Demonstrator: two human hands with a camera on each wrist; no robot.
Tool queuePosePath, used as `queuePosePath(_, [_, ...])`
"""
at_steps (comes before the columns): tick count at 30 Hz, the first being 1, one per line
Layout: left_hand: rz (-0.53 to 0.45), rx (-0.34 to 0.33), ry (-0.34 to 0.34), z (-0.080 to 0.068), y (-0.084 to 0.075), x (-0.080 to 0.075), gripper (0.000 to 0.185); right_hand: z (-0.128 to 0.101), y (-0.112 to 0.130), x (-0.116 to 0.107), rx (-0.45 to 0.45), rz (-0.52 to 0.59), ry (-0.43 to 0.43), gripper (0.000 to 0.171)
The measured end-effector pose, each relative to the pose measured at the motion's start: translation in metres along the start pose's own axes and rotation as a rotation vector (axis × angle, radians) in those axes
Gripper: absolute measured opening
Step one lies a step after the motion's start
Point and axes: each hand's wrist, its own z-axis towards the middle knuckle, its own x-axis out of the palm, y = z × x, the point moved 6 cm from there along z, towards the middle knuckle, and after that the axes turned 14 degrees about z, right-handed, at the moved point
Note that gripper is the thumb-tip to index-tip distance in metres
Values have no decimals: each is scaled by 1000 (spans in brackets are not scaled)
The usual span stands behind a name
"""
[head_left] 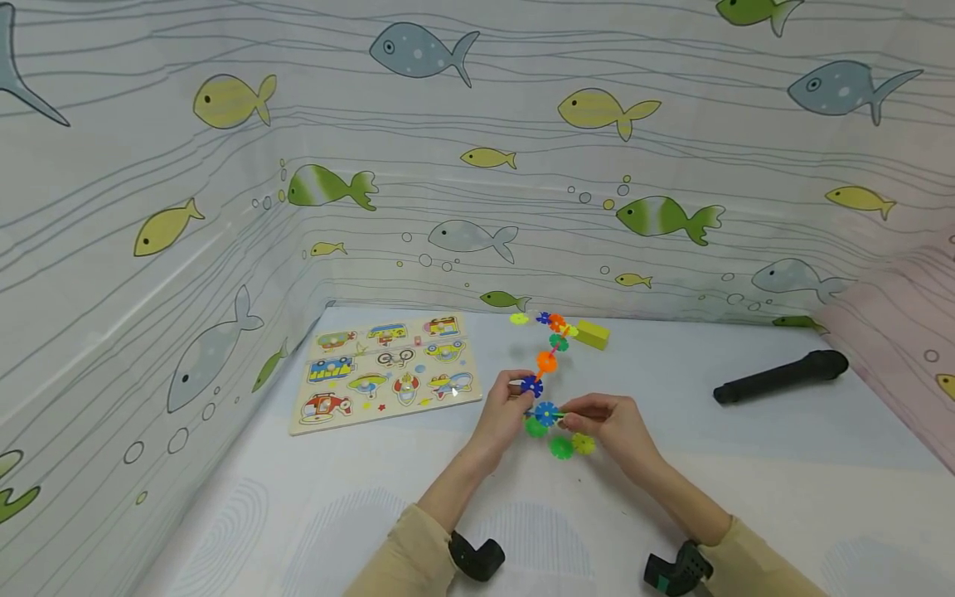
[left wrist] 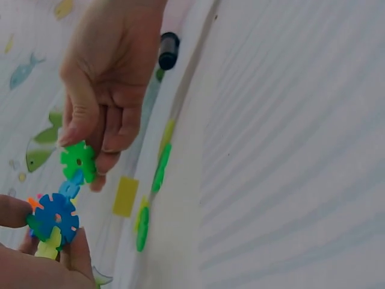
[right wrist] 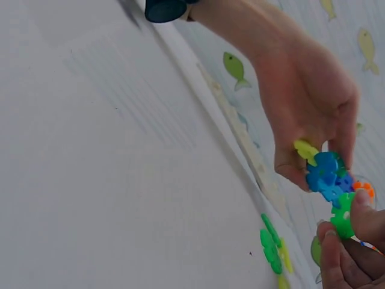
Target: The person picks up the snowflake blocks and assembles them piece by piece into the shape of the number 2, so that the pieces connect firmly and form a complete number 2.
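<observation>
The left hand (head_left: 501,412) has its fingers curled round the near end of a chain of plastic snowflake discs (head_left: 547,365), pinching a blue disc (head_left: 531,385). The right hand (head_left: 608,424) pinches a green disc (left wrist: 78,160) against the same end, thumb and fingers bent round it. The chain runs away from the hands toward the far wall. Two loose discs (head_left: 570,446), green and yellow, lie on the table (head_left: 746,464) just near of the hands. A yellow block (head_left: 593,333) sits beside the chain's far end. A picture puzzle board (head_left: 384,369) lies to the left, a black microphone (head_left: 779,377) well off to the right.
</observation>
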Motion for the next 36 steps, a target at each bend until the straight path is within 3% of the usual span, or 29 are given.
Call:
queuePosePath(14, [18, -29, -2, 5, 5, -8, 38, 3, -2, 3, 34, -25, -3, 40])
queuePosePath(19, [12, -34, -14, 5, 4, -12, 37, 4, -4, 2, 26, -59, -1, 39])
queuePosePath(30, [-34, -41, -30, 6, 0, -19, 35, 22, -14, 14, -7, -384, 42, 38])
queuePosePath(36, [-45, -40, -36, 7, -2, -21, 35, 30, -15, 26, -71, -469, 128, 30])
